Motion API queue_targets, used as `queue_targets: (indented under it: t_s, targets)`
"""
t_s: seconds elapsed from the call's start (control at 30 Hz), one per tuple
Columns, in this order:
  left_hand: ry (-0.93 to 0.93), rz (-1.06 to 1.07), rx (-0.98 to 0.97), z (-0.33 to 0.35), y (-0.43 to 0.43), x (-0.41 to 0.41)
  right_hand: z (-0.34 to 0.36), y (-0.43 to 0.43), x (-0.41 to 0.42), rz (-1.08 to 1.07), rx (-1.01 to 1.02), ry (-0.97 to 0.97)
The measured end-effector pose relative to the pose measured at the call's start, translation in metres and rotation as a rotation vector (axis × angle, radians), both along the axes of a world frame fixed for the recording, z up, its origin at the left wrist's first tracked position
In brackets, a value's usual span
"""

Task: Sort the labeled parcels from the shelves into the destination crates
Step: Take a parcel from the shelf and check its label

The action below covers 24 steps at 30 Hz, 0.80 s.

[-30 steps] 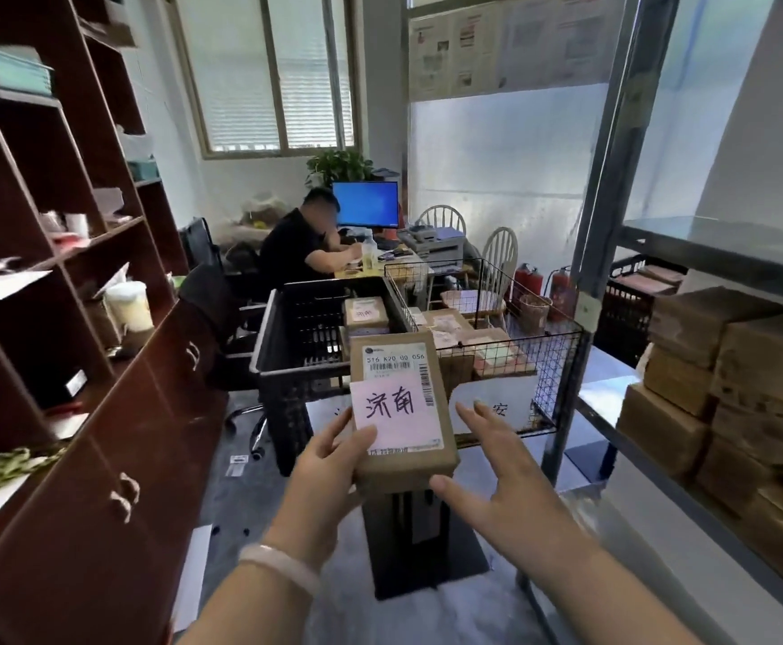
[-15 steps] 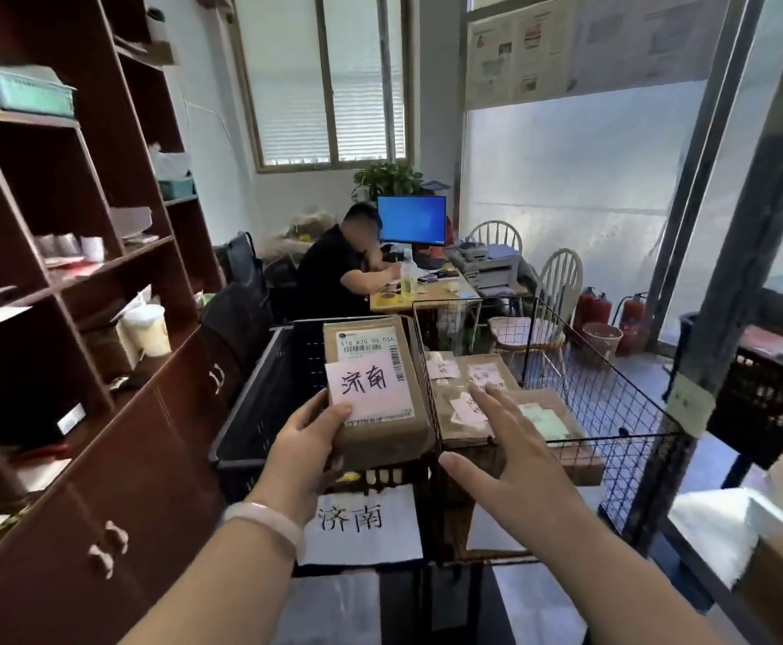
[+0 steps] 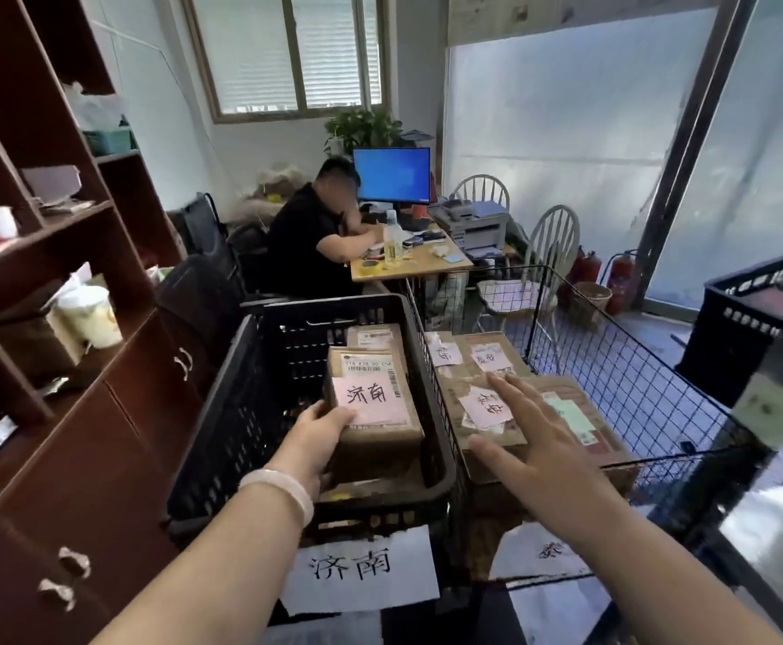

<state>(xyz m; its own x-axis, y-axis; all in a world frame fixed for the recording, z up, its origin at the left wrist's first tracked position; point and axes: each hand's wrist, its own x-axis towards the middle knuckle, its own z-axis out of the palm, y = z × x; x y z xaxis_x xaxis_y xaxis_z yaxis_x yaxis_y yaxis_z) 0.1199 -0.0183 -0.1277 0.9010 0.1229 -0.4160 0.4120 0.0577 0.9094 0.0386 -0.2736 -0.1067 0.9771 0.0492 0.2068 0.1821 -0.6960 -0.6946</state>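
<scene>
since the 济南 parcel (image 3: pixel 375 402) is gripped at its near corner by the left hand (image 3: pixel 322 428) inside the matching black crate (image 3: pixel 240 402), it should be laid flat before release, while the right hand (image 3: pixel 534 439) is spread open, empty, over the wire crate (image 3: pixel 636 365).

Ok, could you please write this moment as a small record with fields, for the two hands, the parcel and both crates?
left hand: grips the parcel at its near left corner
parcel: brown box, pink label 济南, within the rim of the black crate
black crate: paper sign 济南 on its front; second parcel at the back
right hand: open, fingers spread, over the wire crate
wire crate: labelled parcels inside
</scene>
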Motion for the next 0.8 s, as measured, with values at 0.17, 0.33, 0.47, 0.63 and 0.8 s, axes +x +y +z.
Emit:
queue_targets:
  t_s: [0.17,0.33,0.47,0.63,0.8]
  targets:
    - [0.176,-0.18,0.061,-0.03,0.001,0.045,-0.003,0.009,0.03,-0.067,-0.006,0.054]
    - [0.341,-0.395,0.107,-0.053,0.001,0.073,-0.012,0.019,0.054,-0.154,-0.024,0.119]
    - [0.291,-0.619,0.374,-0.074,0.009,0.094,-0.019,0.03,0.063,-0.194,-0.086,0.165]
    - [0.236,-0.753,0.438,-0.082,0.01,0.112,-0.025,0.038,0.061,-0.262,-0.176,0.218]
    - [0.206,-0.646,0.431,-0.086,0.009,0.119,-0.026,0.037,0.044,-0.355,-0.182,0.229]
